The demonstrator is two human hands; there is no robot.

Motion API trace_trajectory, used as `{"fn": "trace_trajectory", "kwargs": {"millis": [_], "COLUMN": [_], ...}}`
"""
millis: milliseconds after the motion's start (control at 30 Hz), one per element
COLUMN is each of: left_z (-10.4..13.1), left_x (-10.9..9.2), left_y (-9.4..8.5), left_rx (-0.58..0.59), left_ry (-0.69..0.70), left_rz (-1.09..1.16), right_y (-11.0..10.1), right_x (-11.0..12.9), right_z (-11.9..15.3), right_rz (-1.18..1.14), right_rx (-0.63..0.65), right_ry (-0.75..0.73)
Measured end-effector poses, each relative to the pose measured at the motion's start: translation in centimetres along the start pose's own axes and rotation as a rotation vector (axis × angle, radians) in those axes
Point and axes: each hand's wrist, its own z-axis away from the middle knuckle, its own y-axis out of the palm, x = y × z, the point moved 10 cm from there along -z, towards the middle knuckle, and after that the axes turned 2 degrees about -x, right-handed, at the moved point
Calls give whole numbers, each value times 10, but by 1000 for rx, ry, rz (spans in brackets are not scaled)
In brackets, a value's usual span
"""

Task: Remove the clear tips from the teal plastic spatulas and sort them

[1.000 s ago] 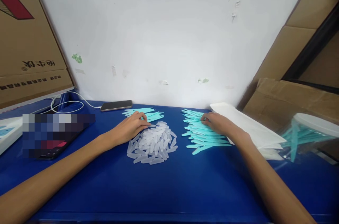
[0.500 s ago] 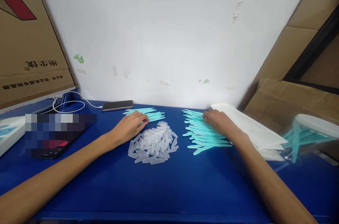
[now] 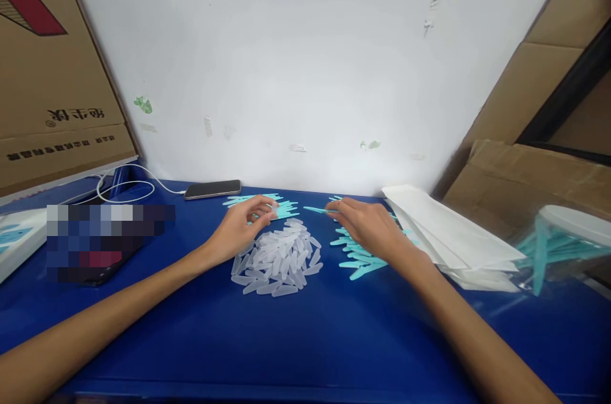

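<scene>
My right hand (image 3: pixel 365 226) pinches one slim teal stick, which looks like an eyebrow razor (image 3: pixel 315 209); its tip points left toward my other hand. Below and behind that hand lies a spread pile of similar teal razors (image 3: pixel 360 257), partly covered by it. My left hand (image 3: pixel 245 219) has thumb and forefinger curled together around a small whitish piece that looks like a translucent cap (image 3: pixel 274 205). Just below it is a heap of translucent white caps (image 3: pixel 281 261). A smaller group of teal razors (image 3: pixel 286 209) lies behind the left fingers.
On the blue table (image 3: pixel 267 347), a phone (image 3: pixel 212 189) with a white cable lies by the wall. White paper sheets (image 3: pixel 449 232) and a clear container of teal razors (image 3: pixel 556 245) stand right. Cardboard boxes (image 3: pixel 57 73) rise on both sides. A blurred dark object (image 3: pixel 105 245) lies left.
My right hand has moved left off the right pile, carrying one teal razor. My left hand has shifted slightly right, its thumb and forefinger now showing a small whitish piece.
</scene>
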Motion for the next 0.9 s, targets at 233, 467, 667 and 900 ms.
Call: {"fn": "trace_trajectory", "kwargs": {"millis": [233, 467, 667, 900], "left_z": [5, 11, 16, 25], "left_x": [2, -5, -21, -48], "left_y": [14, 28, 28, 28], "left_rx": [77, 168, 164, 115], "left_ry": [-169, -170, -55, 280], "left_rz": [335, 352, 198, -347], "right_y": [4, 3, 5, 1], "right_x": [29, 39, 53, 64], "right_z": [-2, -2, 0, -2], "right_rz": [-171, -225, -327, -249], "right_rx": [3, -13, -39, -33], "right_ry": [-41, -60, -95, -145]}}
